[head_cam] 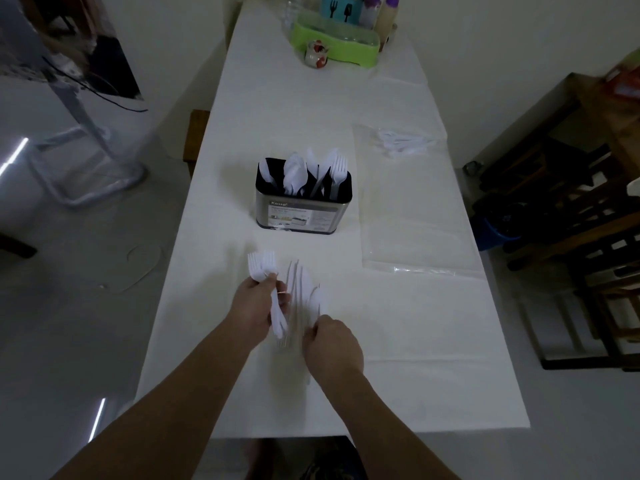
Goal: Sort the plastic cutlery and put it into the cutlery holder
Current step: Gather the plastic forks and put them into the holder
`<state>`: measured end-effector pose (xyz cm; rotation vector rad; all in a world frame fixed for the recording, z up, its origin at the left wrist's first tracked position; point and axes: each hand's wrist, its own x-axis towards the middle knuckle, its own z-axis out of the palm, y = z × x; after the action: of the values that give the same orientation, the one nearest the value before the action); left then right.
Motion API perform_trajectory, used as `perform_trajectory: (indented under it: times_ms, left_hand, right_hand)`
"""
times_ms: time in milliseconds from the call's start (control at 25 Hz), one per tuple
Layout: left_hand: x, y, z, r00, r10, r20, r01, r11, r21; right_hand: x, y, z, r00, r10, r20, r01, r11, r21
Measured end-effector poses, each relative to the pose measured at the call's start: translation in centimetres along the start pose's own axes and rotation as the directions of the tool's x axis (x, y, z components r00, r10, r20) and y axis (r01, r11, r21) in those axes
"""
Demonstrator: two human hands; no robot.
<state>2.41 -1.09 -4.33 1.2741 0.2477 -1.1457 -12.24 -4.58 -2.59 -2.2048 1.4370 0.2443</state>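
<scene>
Left hand (pixel 258 303) in a curled grip, right hand (pixel 332 344) fingers bent downward.

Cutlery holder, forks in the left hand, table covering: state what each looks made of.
Cutlery holder: probably brushed metal, a dull grey sheen on the wall, with a black inner liner of unclear material and a paper label.
Forks, gripped by the left hand: white plastic, thin, matte and slightly translucent.
Table covering: a white sheet with fold creases; paper or thin plastic, cannot tell.

The room is dim and the picture soft and grainy. The white table (pixel 398 341) is the brightest area. Left of it, the glossy floor (pixel 69 306) shows streaks of glare. Straight lines bow towards the edges.
</scene>
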Motion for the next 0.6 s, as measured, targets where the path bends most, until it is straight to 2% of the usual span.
perform_trajectory:
  times_ms: [160,280,600]
  left_hand:
    - [0.2,0.1,-1.3,0.995,-0.069,-0.065,0.066,0.997,-0.045]
    - [0.1,0.1,-2.2,0.991,-0.092,-0.1,0.088,0.995,-0.042]
    - [-0.6,-0.3,-3.8,0.987,-0.149,0.055,0.153,0.984,-0.09]
  right_hand:
    - [-0.2,1.8,0.7,0.99,0.141,0.007,-0.141,0.984,0.112]
    - [-0.1,2.3,1.6,0.987,0.155,0.04,-0.159,0.982,0.105]
    - [0.1,2.4,2.1,0.986,0.168,0.008,-0.167,0.976,0.136]
